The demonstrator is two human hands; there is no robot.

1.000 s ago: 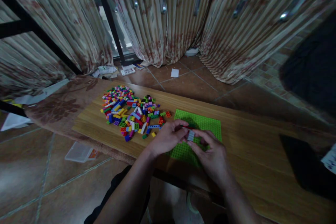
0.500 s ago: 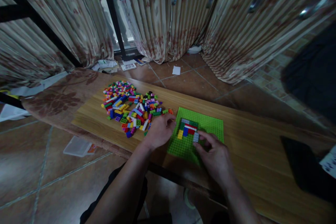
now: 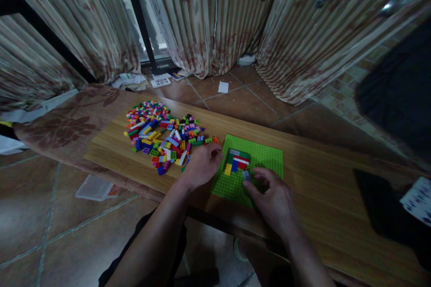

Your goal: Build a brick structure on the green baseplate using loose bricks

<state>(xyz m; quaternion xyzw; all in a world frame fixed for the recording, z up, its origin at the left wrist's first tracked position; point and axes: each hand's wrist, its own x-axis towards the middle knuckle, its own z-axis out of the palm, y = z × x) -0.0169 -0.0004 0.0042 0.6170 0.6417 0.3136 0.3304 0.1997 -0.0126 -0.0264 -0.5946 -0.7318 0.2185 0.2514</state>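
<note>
My right hand (image 3: 274,195) is over the right part of a green baseplate (image 3: 266,154), with a grey brick (image 3: 247,175) tilted at its thumb and fingertips. Just left of that brick, a small build of joined bricks sits on the plate: dark green and grey bricks along the back, a red and white brick (image 3: 241,160), a blue brick (image 3: 235,167) and a yellow brick (image 3: 228,169) at the front left. My left hand (image 3: 204,166) rests at the plate's left edge, its fingers curled in; whether anything is between them is hidden.
Left of the plate, a heap of loose coloured bricks (image 3: 164,134) spreads over the wooden table (image 3: 111,150). A black flat object (image 3: 377,206) and a printed card (image 3: 419,199) lie at the right. A clear plastic lid (image 3: 92,187) is on the tiled floor.
The grey brick has gone from lying flat beside the build to tilted, slightly apart from it, at my right fingertips. My left hand stays about where it was. The view has shifted slightly.
</note>
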